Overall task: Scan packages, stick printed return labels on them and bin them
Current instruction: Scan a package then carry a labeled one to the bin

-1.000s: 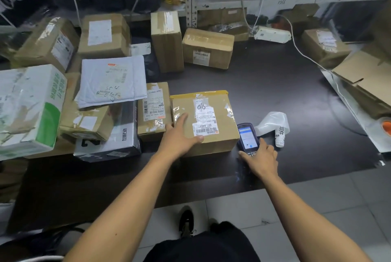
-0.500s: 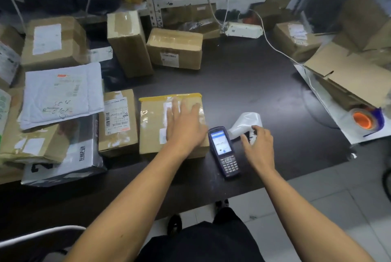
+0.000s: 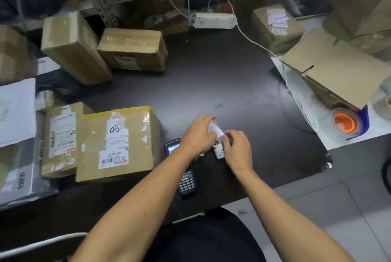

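Observation:
A brown package [image 3: 118, 145] with yellow tape and a barcode label marked "08" lies on the dark table [image 3: 222, 83], left of my hands. The handheld scanner [image 3: 186, 177] lies screen up just right of it, partly under my left forearm. My left hand [image 3: 197, 134] and my right hand [image 3: 238, 149] meet over a small white label roll [image 3: 218, 143] with black writing. Both hands pinch its curled white paper strip. Neither hand touches the package.
More boxes crowd the left and back: a smaller labelled box [image 3: 61, 138], two brown boxes [image 3: 131, 49], a white mailer [image 3: 17, 111]. A power strip [image 3: 213, 20] and its cable lie behind. An orange-core tape roll [image 3: 344, 123] and flat cardboard [image 3: 338, 71] sit at right.
My left hand left the package and crossed over the scanner to the label roll. My right hand stayed on the roll. The camera view shifted right.

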